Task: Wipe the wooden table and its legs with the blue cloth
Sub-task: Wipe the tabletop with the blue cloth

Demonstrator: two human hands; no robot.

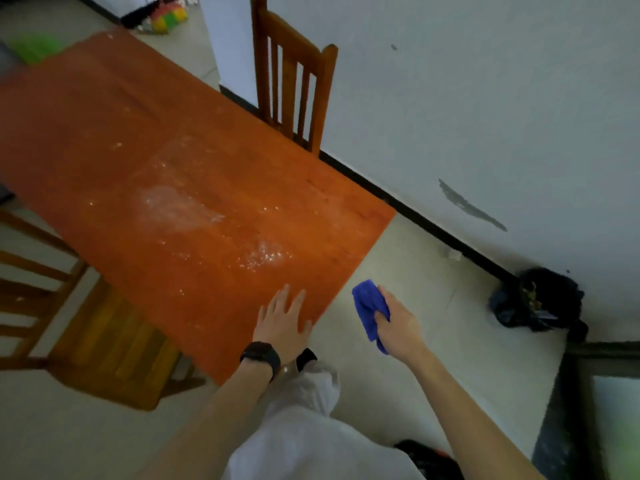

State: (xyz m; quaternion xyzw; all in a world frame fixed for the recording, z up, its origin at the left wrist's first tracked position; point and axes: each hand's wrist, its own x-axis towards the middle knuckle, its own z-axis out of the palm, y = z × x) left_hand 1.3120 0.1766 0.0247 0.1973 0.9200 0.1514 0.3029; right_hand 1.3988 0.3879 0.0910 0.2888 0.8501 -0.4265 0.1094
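Observation:
An orange-brown wooden table (104, 133) fills the left and middle of the view, with whitish smears and wet specks near its middle. My left hand (282, 323), a black watch on its wrist, rests flat with straight fingers on the table's near corner. My right hand (398, 323) grips a bunched blue cloth (367, 306) in the air just right of the table's near edge, above the floor. The table's legs are hidden under the top.
A wooden chair (294, 81) stands against the white wall beyond the table's far side. Another wooden chair (104, 341) is tucked in at the left. A black bag (540, 303) lies on the floor by the wall at the right.

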